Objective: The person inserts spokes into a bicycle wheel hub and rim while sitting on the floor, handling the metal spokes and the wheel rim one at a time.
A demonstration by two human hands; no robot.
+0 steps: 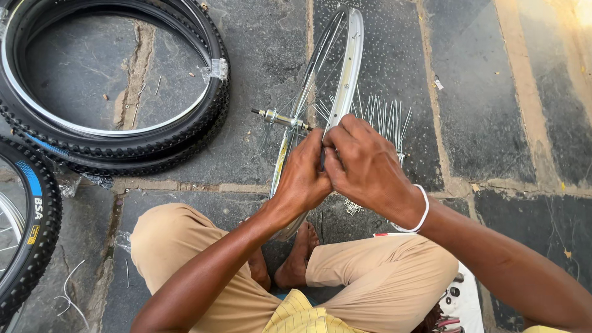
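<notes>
Both hands, left hand and right hand, close their fingers on the upright wheel rim standing on the stone floor; loosening them, I think, may tip it onto the loose spokes.

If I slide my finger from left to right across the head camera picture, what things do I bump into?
Tyre with blue stripe → stacked black tyres → axle → left hand → right hand → white bracelet

Left hand and right hand pinched together on upright silver wheel rim, loose spokes beside it, stacked tyres on stone pavement
</notes>
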